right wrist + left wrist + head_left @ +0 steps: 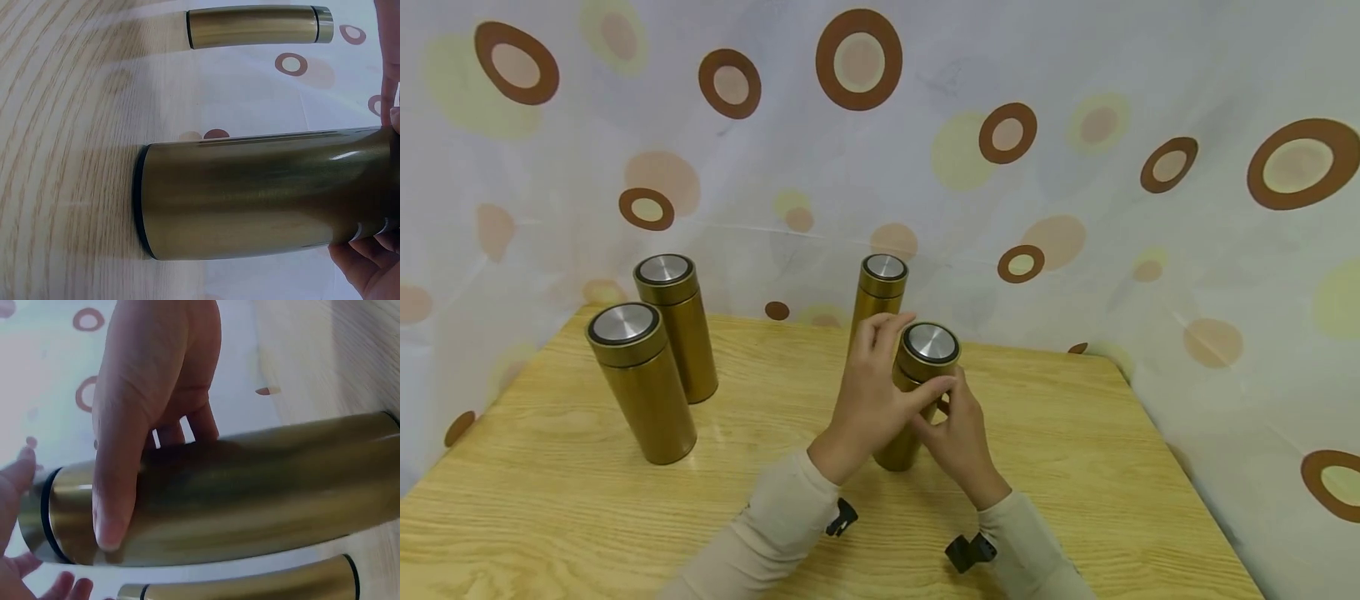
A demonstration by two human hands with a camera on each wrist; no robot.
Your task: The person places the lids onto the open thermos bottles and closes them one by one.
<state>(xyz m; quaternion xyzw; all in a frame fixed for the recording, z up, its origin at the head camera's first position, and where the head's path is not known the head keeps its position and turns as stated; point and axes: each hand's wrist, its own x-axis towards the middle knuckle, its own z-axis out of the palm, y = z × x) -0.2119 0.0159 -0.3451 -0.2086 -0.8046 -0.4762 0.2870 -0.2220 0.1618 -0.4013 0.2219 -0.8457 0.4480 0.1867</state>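
A golden thermos flask with a silver-topped lid is upright between both hands. My right hand grips it just below the lid; in the left wrist view its thumb lies across the front, with the fingers round behind. Around the lid from the left curves my left hand, thumb reaching across toward the right hand's fingers. The left wrist view shows this left hand spread beside the lid, whose front stays uncovered. In the right wrist view, the flask's dark-ringed base is at the tabletop.
Behind the held flask stands a matching thermos. Two more, a front one and a rear one, stand close together on the left of the wooden table. A circle-patterned cloth hangs behind the table.
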